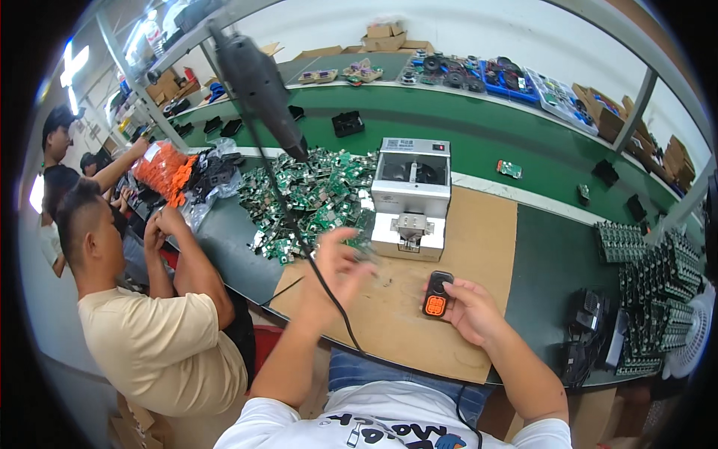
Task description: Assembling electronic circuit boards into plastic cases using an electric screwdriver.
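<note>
My right hand point(471, 308) is closed around a small black remote-like device point(439, 284) with an orange button pad on its lower half, held above the brown cardboard sheet point(486, 224). My thumb lies along its right edge. My left hand point(336, 273) is raised over the left of the sheet, smeared by motion. A small grey-green blur shows by its fingertips, and I cannot make out whether it is held. Just beyond my hands stands a silver and white screw feeder point(411, 198). A large heap of green circuit boards point(307, 194) lies left of it.
A dark electric screwdriver point(258, 86) hangs at upper left, its cable crossing before my left hand. Circuit board panels point(651, 292) stand at right near a white fan point(692, 333). A co-worker point(149, 299) sits left. The green conveyor point(464, 120) carries black cases and boards.
</note>
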`<act>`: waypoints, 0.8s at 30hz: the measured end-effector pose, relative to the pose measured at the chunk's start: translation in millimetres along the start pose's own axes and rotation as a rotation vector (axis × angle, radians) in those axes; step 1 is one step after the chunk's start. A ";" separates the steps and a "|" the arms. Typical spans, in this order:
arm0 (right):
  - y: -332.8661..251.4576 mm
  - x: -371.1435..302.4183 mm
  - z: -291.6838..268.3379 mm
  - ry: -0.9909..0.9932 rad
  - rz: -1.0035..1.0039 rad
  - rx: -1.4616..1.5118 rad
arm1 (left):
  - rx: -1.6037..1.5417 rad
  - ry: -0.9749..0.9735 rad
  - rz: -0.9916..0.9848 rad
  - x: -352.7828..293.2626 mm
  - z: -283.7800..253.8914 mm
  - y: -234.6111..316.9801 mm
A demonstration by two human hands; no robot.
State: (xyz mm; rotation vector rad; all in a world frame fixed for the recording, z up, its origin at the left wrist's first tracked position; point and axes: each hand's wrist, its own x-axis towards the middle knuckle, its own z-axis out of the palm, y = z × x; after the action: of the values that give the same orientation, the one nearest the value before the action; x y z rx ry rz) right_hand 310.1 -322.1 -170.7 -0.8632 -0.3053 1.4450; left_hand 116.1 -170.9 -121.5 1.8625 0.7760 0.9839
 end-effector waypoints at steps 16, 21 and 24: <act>-27.7 -3.9 -32.9 -0.108 -0.211 0.304 | 0.393 -0.577 1.064 38.1 91.2 49.3; -40.7 -17.7 -31.2 0.069 -0.468 -0.353 | -0.116 -0.519 0.651 29.5 105.1 36.8; -35.0 -23.8 -18.5 -0.002 -0.668 -0.366 | -0.328 -0.352 0.338 14.5 120.6 13.6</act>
State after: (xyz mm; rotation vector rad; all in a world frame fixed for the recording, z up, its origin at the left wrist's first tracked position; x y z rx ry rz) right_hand 344.5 -346.9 -152.3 -0.9314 -0.7950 0.7746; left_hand 228.8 -213.5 -142.3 1.8330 0.0824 0.8880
